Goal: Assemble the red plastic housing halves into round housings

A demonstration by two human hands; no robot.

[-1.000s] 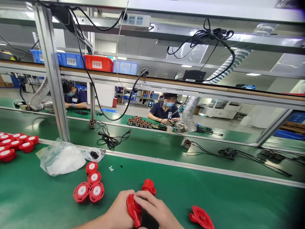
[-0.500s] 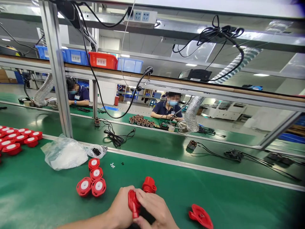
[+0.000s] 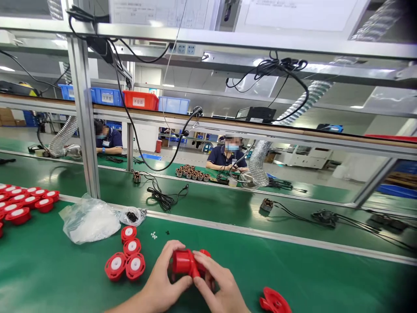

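Observation:
Between my two hands is a red plastic housing (image 3: 182,262), its round cup turned to the left. My left hand (image 3: 164,278) grips the cup side, thumb below and fingers over the top. My right hand (image 3: 220,280) pinches the narrower right side of the same housing. Another red part (image 3: 204,253) shows just behind it, mostly hidden by my right fingers. A flat red cover (image 3: 275,301) lies on the green table to the right. Several red parts with white discs (image 3: 133,247) stand together left of my hands.
A plastic bag of white pieces (image 3: 93,221) and a small bag of black pieces (image 3: 132,216) lie at the left, near rows of red parts (image 3: 18,215). Small white bits (image 3: 153,235) are beyond my hands. A metal post (image 3: 85,121) rises behind. Two people sit across.
The red housing has been turned, so its round cup now shows on the left. My hands have shifted slightly and their fingers are more spread around it. The view has tilted up a little.

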